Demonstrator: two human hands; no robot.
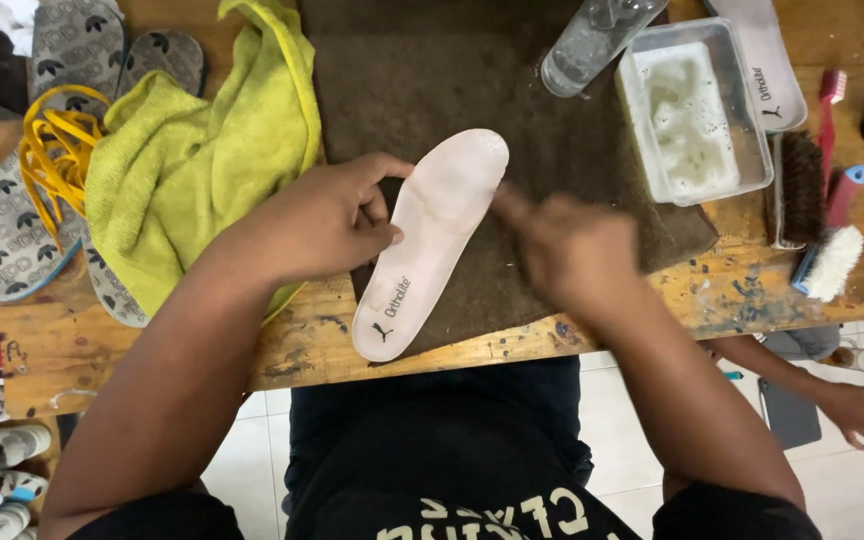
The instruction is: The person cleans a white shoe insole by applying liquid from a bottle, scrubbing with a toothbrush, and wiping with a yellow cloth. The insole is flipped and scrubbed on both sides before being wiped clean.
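Note:
A pale pink shoe insole (pixel 430 240) lies slantwise on a brown mat (pixel 512 120) on the wooden table. My left hand (pixel 327 222) pinches the insole's left edge near its middle and holds it down. Just right of the insole, my right hand (pixel 567 248) is blurred by motion, its fingers pointing toward the insole's upper right edge. I cannot tell whether it holds anything.
A yellow-green towel (pixel 197 150) lies left of the mat, with yellow laces (pixel 57 150) and patterned insoles (pixel 7 235) beyond it. At the back right are a clear tub of foamy water (pixel 692 110), a plastic bottle (pixel 592 40), another insole (pixel 767 60) and brushes (pixel 817 215). Another person's hand (pixel 862 410) is low right.

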